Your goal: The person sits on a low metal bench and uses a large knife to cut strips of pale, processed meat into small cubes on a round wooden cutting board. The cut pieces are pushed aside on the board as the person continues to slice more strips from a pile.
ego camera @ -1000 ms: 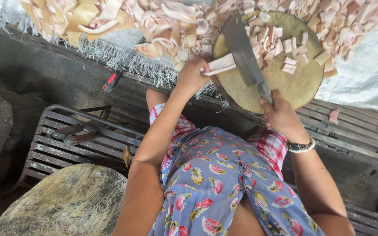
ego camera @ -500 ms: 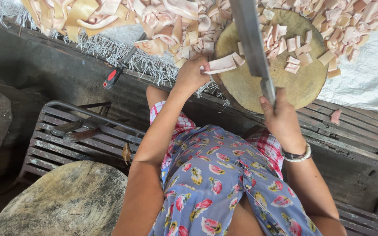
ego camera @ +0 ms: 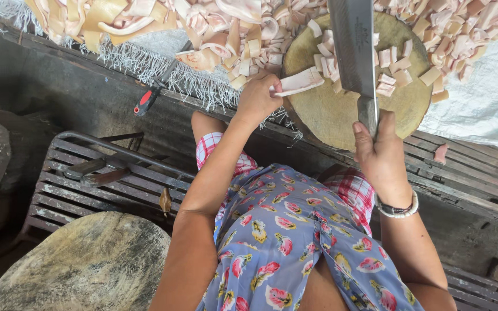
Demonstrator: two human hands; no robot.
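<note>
A view from above shows a seated person in a floral dress chopping meat. The right hand (ego camera: 383, 158) is wrapped tight around the handle of a broad steel cleaver (ego camera: 353, 49), whose blade is raised over a round, worn wooden chopping block (ego camera: 329, 115). The left hand (ego camera: 257, 98) pinches one end of a long pale strip of pork skin and fat (ego camera: 299, 82), holding it flat at the near-left edge of the block, with the strip's free end lying just beside the blade.

The main risk appears to be the left fingers: they sit near the blade's path, and the strip looks greasy, so it could slide and draw the hand inward. A fatty handle might also twist in the grip.

Cut pale cubes of pork (ego camera: 387, 66) crowd the far half of the block, leaving open wood only on the near side. More cubes could easily roll off the rim; one pink piece (ego camera: 441, 153) already lies on the dark slatted wooden counter (ego camera: 468, 173) to the right.

A heap of uncut pork strips (ego camera: 145, 17) rests on a frayed white woven sheet (ego camera: 474, 103) beyond the block. A red-handled tool (ego camera: 147, 99) lies at the sheet's fringe, well to the left. A second round block (ego camera: 82, 265) sits low on the left, clear of both arms.
</note>
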